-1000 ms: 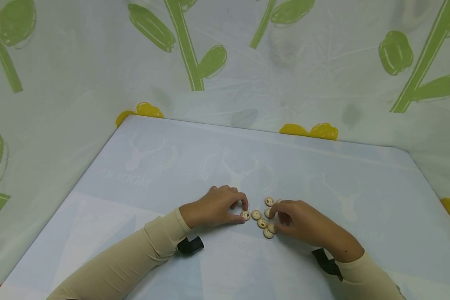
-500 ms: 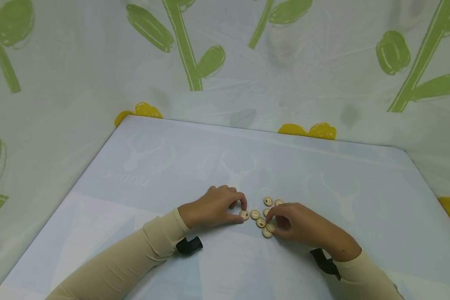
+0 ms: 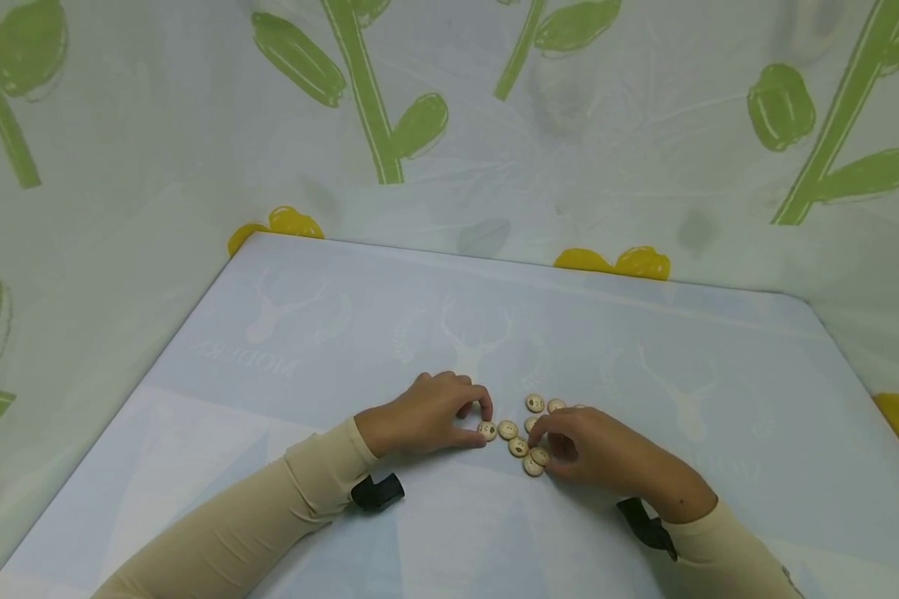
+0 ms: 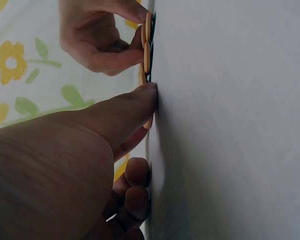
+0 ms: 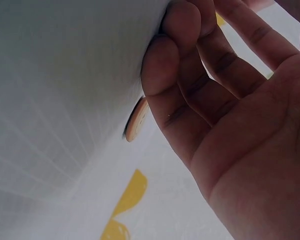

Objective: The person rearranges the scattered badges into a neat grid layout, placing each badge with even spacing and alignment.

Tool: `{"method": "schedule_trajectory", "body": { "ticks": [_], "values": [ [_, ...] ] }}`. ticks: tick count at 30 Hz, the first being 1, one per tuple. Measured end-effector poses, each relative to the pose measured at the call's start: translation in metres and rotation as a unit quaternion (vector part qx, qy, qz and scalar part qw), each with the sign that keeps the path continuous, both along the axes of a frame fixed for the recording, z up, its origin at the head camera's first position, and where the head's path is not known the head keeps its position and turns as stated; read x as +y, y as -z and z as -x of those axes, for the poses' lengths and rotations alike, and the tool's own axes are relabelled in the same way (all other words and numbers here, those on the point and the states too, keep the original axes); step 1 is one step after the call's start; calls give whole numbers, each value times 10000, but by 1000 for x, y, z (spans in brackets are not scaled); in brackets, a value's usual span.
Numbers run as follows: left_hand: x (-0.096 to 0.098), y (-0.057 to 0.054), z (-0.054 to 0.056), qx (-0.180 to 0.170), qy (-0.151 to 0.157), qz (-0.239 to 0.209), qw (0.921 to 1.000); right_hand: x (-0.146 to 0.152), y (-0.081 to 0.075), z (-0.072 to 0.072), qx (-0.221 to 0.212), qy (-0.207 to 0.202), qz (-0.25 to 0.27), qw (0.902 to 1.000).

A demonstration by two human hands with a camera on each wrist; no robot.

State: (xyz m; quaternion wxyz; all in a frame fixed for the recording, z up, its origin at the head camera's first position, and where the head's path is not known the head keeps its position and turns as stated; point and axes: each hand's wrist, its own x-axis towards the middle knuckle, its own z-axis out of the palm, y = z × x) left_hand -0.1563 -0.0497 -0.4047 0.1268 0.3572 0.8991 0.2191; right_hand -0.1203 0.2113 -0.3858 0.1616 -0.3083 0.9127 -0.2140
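Several small round wooden buttons with dark marks lie in a loose group mid-table. My left hand [image 3: 442, 413] rests at the group's left end and pinches a wooden button [image 3: 487, 430] between thumb and index finger. Just right of that sits another button [image 3: 507, 429], with a further one [image 3: 519, 447] below it. My right hand [image 3: 607, 456] pinches a button [image 3: 539, 456] that overlaps a lower button [image 3: 533, 466]. In the left wrist view, stacked button edges [image 4: 148, 27] show at the right hand's fingertips. The right hand partly covers a button [image 3: 531, 425].
Two more buttons, one upper left [image 3: 535, 403] and one beside it [image 3: 556, 405], lie above the right hand. Another button [image 5: 137, 120] shows past the fingers in the right wrist view. The pale table [image 3: 330, 333] meets a leaf-patterned curtain [image 3: 195, 125] behind.
My right index finger has come down toward the thumb, onto the overlapping button. The left hand stays in place with its button. The head view has shifted slightly.
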Motion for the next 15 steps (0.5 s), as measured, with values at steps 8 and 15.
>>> {"method": "schedule_trajectory", "body": {
  "ticks": [8,15],
  "values": [
    [0,0,0,1,-12,-34,10000,-1,1,0,88,-28,-16,10000],
    [0,1,0,16,-15,-9,10000,-1,-1,-2,150,-38,-14,9999]
  ]
}}
